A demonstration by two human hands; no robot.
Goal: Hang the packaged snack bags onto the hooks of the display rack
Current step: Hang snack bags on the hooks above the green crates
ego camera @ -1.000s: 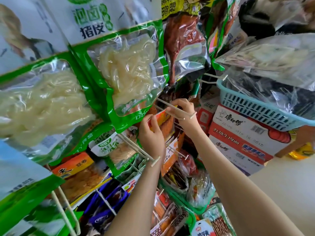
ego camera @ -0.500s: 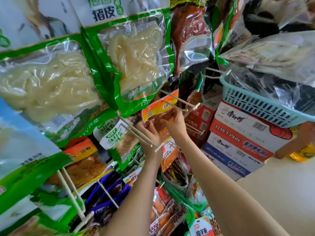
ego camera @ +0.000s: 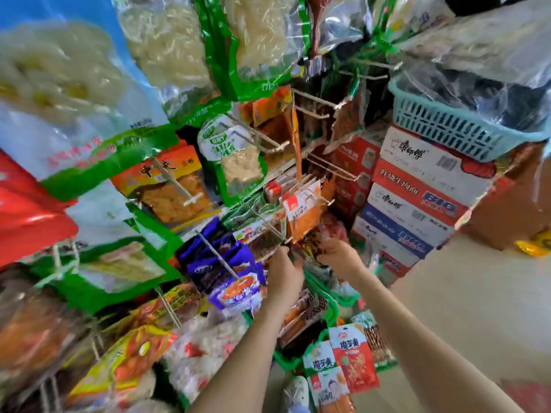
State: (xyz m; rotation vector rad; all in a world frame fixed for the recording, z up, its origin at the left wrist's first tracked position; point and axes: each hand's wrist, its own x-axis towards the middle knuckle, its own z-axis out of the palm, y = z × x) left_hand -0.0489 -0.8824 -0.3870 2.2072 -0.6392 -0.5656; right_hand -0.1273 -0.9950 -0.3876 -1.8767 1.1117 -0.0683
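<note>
The display rack fills the left and middle of the head view, its white wire hooks [ego camera: 316, 98] sticking out between hanging bags. My left hand [ego camera: 283, 271] and my right hand [ego camera: 337, 254] are side by side low on the rack, both gripping the lower edge of a small dark snack bag [ego camera: 310, 244]. Just above it an orange snack bag [ego camera: 302, 211] hangs on a hook. An orange bag [ego camera: 269, 107] hangs on an upper hook. Motion blur hides how the fingers lie.
Big green-edged bags [ego camera: 262, 40] hang at the top, purple bags [ego camera: 217, 263] left of my hands. Green baskets [ego camera: 331, 293] of snacks sit below. Stacked cartons [ego camera: 417, 186] under a blue plastic basket [ego camera: 453, 126] stand at the right, bare floor beside them.
Both hands have dropped from the upper hooks, where they handled the orange bag, to a lower row. The camera has tilted down with them.
</note>
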